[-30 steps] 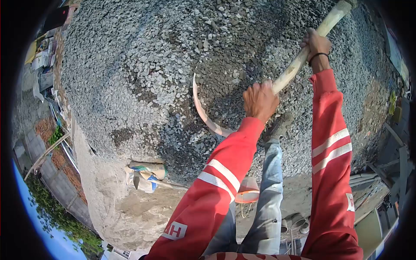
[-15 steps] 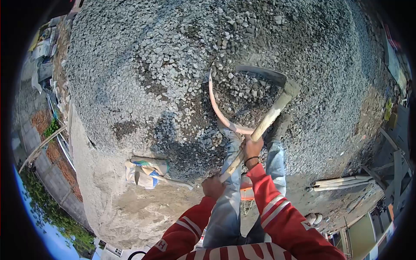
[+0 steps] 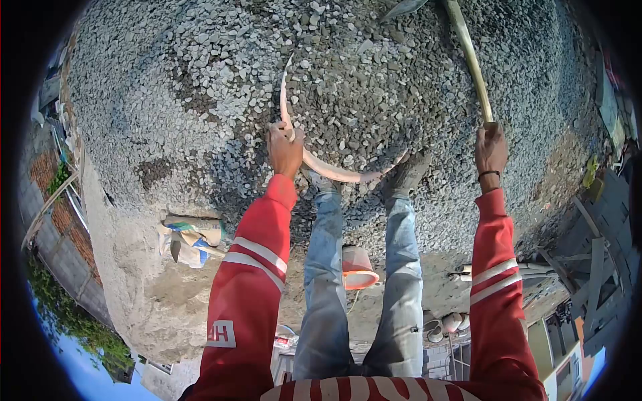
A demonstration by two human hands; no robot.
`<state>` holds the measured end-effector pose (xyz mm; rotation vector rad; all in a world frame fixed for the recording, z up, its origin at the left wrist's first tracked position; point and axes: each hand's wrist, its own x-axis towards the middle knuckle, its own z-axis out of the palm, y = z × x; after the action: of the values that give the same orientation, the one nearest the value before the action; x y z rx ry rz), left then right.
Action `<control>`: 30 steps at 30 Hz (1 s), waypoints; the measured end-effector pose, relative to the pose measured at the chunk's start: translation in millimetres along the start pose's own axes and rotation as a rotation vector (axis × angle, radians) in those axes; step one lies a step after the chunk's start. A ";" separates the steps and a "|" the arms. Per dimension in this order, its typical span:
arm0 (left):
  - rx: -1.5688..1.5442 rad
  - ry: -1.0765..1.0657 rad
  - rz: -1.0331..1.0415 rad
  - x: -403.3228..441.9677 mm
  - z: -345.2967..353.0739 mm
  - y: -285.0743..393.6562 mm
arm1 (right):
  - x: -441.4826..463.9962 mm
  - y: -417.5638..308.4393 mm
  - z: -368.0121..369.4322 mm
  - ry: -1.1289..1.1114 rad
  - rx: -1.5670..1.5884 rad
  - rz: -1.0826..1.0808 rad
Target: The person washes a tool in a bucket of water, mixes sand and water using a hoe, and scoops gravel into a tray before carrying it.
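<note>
My right hand (image 3: 491, 150) is wrapped round the end of the wooden handle of a hoe (image 3: 473, 63), whose grey blade lies on the gravel at the top edge of the view. Farther left, my left hand (image 3: 285, 148) grips the rim of a wide pan (image 3: 341, 174) at its left side. The pale pink rim shows as a curve in front of my shoes, and grey gravel (image 3: 361, 100) fills the space inside it.
Gravel (image 3: 147, 87) spreads all around the pan. Behind my legs stands a bucket with an orange rim (image 3: 360, 278). A sack (image 3: 195, 235) with a tool lies at the left. Poles (image 3: 535, 270) lie at the right, near wooden boards (image 3: 594, 267).
My left hand has let go of the hoe handle and taken the pan's rim. The hoe, in my right hand, has moved up and right, away from the pan.
</note>
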<state>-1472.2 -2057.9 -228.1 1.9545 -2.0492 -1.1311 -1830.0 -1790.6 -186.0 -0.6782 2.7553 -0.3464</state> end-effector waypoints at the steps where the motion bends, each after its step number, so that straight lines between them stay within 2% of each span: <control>1: 0.181 0.064 0.020 25.8 9.8 -5.9 | -9.6 22.2 24.9 -0.151 0.098 0.062; 3: 0.272 0.047 -0.039 83.2 33.6 -34.7 | -51.8 47.1 89.5 -0.444 0.768 0.404; 5: 0.225 -0.184 -0.137 111.6 32.9 -21.8 | -94.2 63.1 166.0 -0.559 0.853 0.672; 7: 0.348 -0.083 -0.169 167.2 67.3 -79.0 | -112.9 51.6 218.4 -0.596 0.847 1.001; 8: 0.377 -0.085 -0.178 162.5 66.1 -77.3 | -114.5 24.1 218.3 -0.518 1.029 1.127; 9: 0.383 -0.028 -0.164 157.8 66.5 -52.6 | -118.0 20.3 238.0 -0.533 1.038 1.143; 11: 0.396 0.028 -0.145 157.0 68.7 -47.2 | -115.5 16.4 269.7 -0.257 1.356 1.217; 12: 0.333 0.001 -0.123 159.9 68.3 -54.4 | -110.6 -5.3 254.5 -0.187 1.201 1.268; 15: 0.264 -0.011 -0.088 144.7 73.9 -56.1 | -114.2 1.4 265.5 -0.126 1.188 1.218; 18: 0.253 0.044 -0.053 123.5 69.1 -49.3 | -121.0 -6.5 246.5 -0.160 1.161 1.029; 20: 0.173 -0.035 -0.127 109.8 79.5 -71.5 | -129.1 -10.2 224.6 -0.209 1.057 0.857; 21: 0.133 -0.070 -0.165 102.8 79.7 -78.4 | -133.1 -1.5 224.2 -0.207 1.058 0.845; 23: 0.138 -0.136 -0.128 54.8 76.9 -76.1 | -139.9 26.9 223.8 -0.142 0.527 0.368; 25: -0.153 -0.025 -0.329 17.2 104.6 -119.0 | -128.1 36.0 193.3 -0.303 0.638 0.604; 26: -0.164 -0.022 -0.338 6.2 110.5 -140.4 | -122.8 45.6 184.9 -0.394 0.719 0.659; 27: -0.197 -0.062 -0.497 -5.1 118.6 -159.5 | -114.6 66.9 185.9 -0.506 0.648 0.613; 28: -0.228 -0.107 -0.660 -13.8 124.8 -167.7 | -108.3 74.1 185.7 -0.513 0.651 0.672; 29: -0.239 -0.108 -0.679 -17.5 128.2 -178.2 | -103.5 80.1 188.5 -0.523 0.654 0.732; 30: -0.365 -0.170 -0.758 -19.6 125.1 -183.0 | -100.6 87.0 193.1 -0.504 0.676 0.646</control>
<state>-1384.8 -1968.2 -412.0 2.5413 -1.0072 -1.6898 -1717.7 -1698.6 -370.2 0.2651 2.0216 -0.7647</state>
